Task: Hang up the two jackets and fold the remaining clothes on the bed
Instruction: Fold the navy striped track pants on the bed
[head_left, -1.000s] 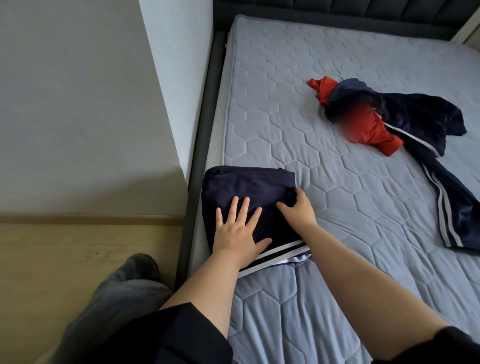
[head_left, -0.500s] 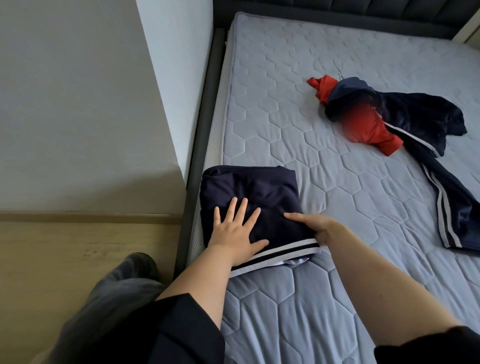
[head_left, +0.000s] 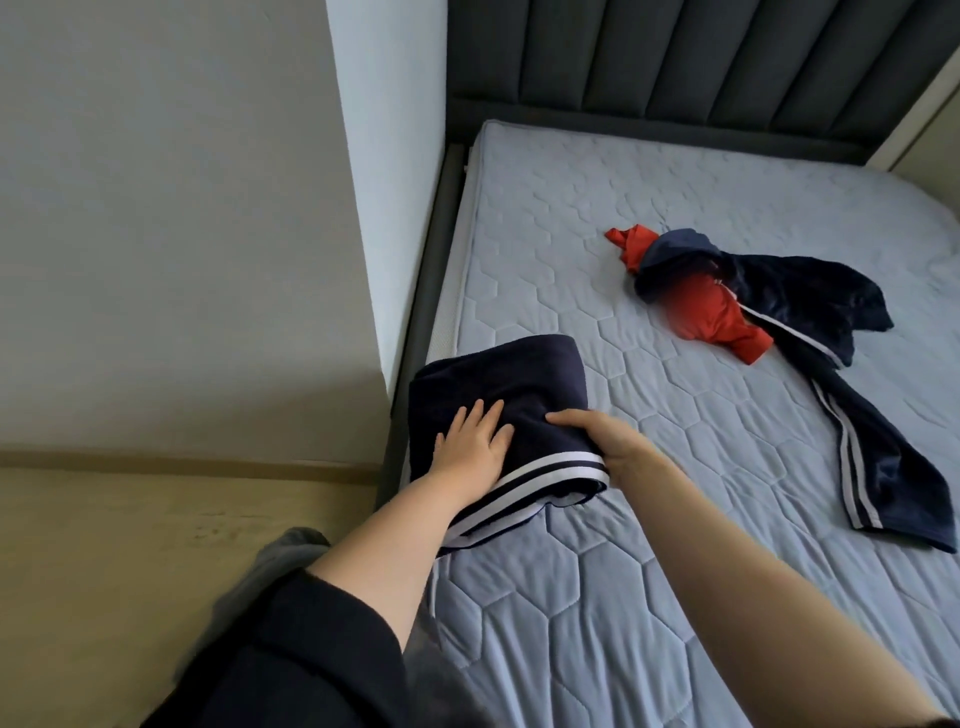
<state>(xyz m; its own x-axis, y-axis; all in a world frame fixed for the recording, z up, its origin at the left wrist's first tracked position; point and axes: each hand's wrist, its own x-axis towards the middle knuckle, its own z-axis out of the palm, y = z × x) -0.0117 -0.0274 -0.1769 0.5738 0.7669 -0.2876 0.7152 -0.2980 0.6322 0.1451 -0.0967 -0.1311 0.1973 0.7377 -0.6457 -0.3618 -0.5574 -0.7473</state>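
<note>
Here, the folded navy garment (head_left: 498, 410) at the bed's (head_left: 649, 597) left edge is pressed flat by the left hand (head_left: 475, 447), fingers spread; its right side is gripped by the right hand (head_left: 610, 441).

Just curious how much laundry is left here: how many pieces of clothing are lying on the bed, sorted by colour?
Navy blue: 2, the folded garment with white stripes under both hands, and the loose striped garment spread out farther off.
Red: 1, the crumpled red garment tangled with the loose navy one.
Total: 3 that I can make out; the tangled pile could hide more.
</note>
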